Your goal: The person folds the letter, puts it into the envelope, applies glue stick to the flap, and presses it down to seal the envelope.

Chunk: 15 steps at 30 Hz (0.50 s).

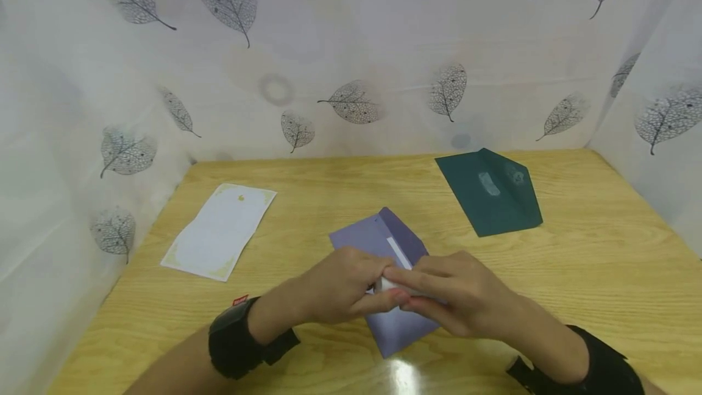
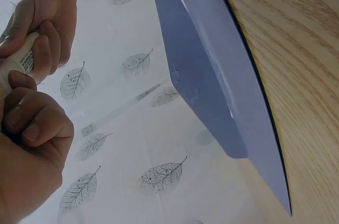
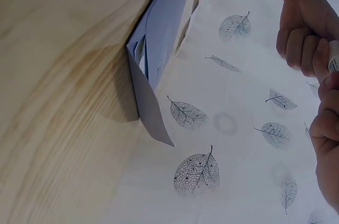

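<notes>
My left hand (image 1: pixel 351 285) and right hand (image 1: pixel 466 294) meet above a purple envelope (image 1: pixel 356 235), their fingers curled around a small white tube (image 1: pixel 387 285). Fine print shows on the side of the tube (image 2: pixel 24 61) in the left wrist view, while the fingers hide most of it. Beneath the hands, the envelope lies on the table with its pointed flap (image 1: pixel 403 233) unfolded toward the far right. A white paper edge (image 1: pixel 399 252) shows along its opening. Seen from the right wrist, the envelope (image 3: pixel 164 23) gapes slightly, with paper inside.
On the wooden table (image 1: pixel 307 200), a white sheet (image 1: pixel 219 233) with gold corner decoration lies to the left. At the back right is a dark green envelope (image 1: pixel 477 200) with its flap unfolded. A leaf-patterned curtain (image 1: pixel 384 47) encloses the back and sides.
</notes>
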Each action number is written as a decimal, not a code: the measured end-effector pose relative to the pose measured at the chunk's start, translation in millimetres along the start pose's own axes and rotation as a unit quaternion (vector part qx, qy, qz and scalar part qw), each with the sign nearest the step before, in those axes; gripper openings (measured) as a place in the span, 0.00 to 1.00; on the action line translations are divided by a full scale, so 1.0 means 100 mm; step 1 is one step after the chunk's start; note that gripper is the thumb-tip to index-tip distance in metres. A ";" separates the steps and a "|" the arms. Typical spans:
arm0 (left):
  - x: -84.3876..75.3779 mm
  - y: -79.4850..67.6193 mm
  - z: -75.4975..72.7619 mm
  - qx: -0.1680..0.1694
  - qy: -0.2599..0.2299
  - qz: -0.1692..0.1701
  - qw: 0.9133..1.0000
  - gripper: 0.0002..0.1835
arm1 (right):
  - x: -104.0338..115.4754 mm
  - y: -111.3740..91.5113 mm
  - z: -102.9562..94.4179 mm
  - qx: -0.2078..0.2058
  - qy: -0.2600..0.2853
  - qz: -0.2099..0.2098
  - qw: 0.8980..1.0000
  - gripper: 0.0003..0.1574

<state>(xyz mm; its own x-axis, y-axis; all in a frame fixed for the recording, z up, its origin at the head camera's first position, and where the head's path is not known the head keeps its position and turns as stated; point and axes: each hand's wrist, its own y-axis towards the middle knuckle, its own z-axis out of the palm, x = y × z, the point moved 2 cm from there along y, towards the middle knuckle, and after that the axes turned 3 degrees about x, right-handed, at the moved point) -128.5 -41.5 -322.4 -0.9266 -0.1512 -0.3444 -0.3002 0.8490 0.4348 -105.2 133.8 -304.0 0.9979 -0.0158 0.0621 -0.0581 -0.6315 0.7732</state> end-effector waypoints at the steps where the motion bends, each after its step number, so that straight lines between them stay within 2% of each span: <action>1: 0.00 0.00 0.00 0.000 -0.004 -0.003 1.000 0.23 | 0.00 0.00 -0.01 0.000 -0.001 0.000 1.000 0.23; 10: -0.02 0.01 0.00 0.010 -0.014 -0.013 1.000 0.22 | 0.03 -0.01 -0.04 0.021 -0.035 -0.002 0.999 0.21; 15: -0.03 0.02 -0.03 0.012 -0.049 -0.029 0.998 0.22 | 0.01 -0.04 -0.07 0.040 -0.048 0.002 0.998 0.21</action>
<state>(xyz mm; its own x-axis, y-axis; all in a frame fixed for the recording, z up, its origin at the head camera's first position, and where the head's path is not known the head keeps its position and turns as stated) -126.9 -41.0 -318.2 -0.8804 -0.1518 -0.4493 -0.3471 0.8519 0.3923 -104.2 141.3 -302.5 0.9959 -0.0900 0.0024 -0.0642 -0.6913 0.7197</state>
